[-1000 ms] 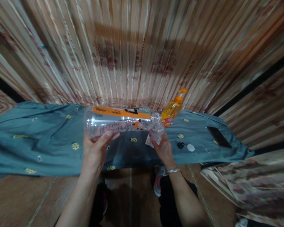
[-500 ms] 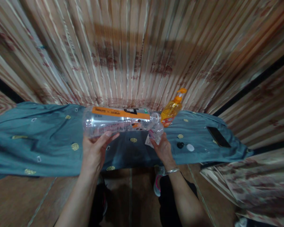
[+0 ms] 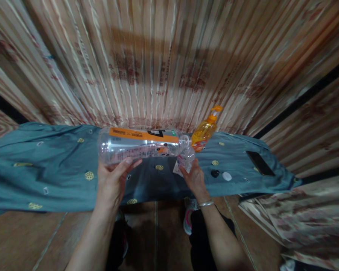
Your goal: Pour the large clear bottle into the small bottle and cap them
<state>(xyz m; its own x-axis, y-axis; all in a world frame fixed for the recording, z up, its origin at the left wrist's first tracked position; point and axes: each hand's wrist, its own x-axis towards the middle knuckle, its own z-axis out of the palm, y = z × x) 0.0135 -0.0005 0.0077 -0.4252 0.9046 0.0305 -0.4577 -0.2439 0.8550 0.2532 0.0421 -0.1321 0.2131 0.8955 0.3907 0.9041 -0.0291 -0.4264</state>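
A large clear bottle (image 3: 138, 143) with an orange and silver label lies sideways in the air, its neck pointing right. My left hand (image 3: 115, 175) grips it from below near its base. My right hand (image 3: 193, 175) is closed around a small clear plastic bottle (image 3: 187, 156), whose top is close under the large bottle's uncapped neck. Whether the two touch, I cannot tell. Behind my right hand, a pump bottle of yellow-orange liquid (image 3: 203, 132) stands on the cloth-covered table (image 3: 59, 158).
Right of my right hand lie a black cap (image 3: 215, 173) and a white round lid (image 3: 227, 176). A dark phone (image 3: 260, 163) lies farther right. A white paper (image 3: 177, 169) shows beside my right hand. Striped curtains (image 3: 158, 75) hang behind the table.
The large bottle and my left hand have shifted very slightly left. Both hands keep their grips.
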